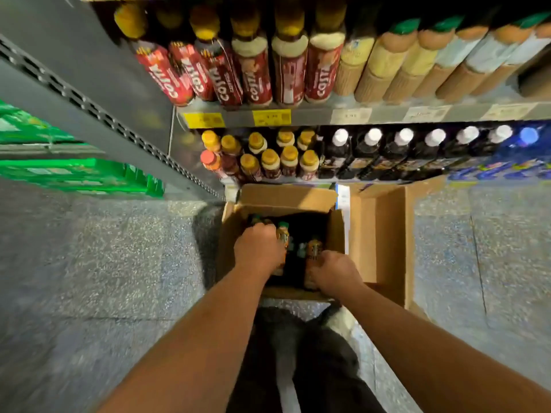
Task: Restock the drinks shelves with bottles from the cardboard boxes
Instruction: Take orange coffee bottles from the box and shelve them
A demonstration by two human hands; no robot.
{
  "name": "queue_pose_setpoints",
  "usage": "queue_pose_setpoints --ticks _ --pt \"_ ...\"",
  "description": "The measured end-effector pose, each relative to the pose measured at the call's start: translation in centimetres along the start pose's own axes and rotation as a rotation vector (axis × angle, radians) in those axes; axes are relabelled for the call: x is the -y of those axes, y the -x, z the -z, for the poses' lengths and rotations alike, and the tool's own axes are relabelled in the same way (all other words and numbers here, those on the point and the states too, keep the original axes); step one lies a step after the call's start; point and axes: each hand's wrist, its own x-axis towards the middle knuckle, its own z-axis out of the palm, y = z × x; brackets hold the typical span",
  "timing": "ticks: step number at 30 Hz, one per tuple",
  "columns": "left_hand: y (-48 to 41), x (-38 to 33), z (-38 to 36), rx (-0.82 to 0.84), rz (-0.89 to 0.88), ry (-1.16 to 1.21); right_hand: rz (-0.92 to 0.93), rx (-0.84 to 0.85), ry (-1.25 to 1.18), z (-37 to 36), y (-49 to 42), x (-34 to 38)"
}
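Reaching down into the open cardboard box (337, 231) on the floor, we have both hands inside it and on stock. Our left hand (258, 248) is curled round a green-capped bottle (283, 234) toward the box's left side. Our right hand (334, 272) is wrapped round a second bottle (314, 248) close to the near wall. Neither hand is free.

Both bottles stand upright, their long axes pointing up at us, so we judge the way out is a straight lift before any swing forward. The place they should go lies ahead and higher: the orange-capped bottles (269, 158) stand in rows just beyond the box's far flap, under the tier of red-labelled bottles (253, 81). Our left hand sits further forward in the box, so it is the nearer one to those rows.

The inside of the box is dark, so we can't tell how many bottles are left; there may be a few more beside the pair we hold. An opened empty box (384, 234) touches the first on its right.
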Motion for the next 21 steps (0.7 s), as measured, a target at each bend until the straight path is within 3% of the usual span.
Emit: queue_pose_setpoints --ticks 4,13,17,21 --pt "-2.0 1.5 -5.8 0.109 0.004 0.043 -0.148 0.079 -0.073 -4.4 -3.5 -1.3" --pt "-9.2 6.1 -18.6 0.328 0.204 0.271 -0.473 0.142 -0.373 -13.3 -16.0 -4.7" --pt "-12.4 7.2 -23.0 0.388 0.292 0.438 -0.587 0.027 -0.333 -15.8 -19.1 -5.7" --pt "-13.9 6.7 -25.7 0.291 0.403 0.557 -0.665 -0.101 -0.262 -17.6 -20.2 -5.9"
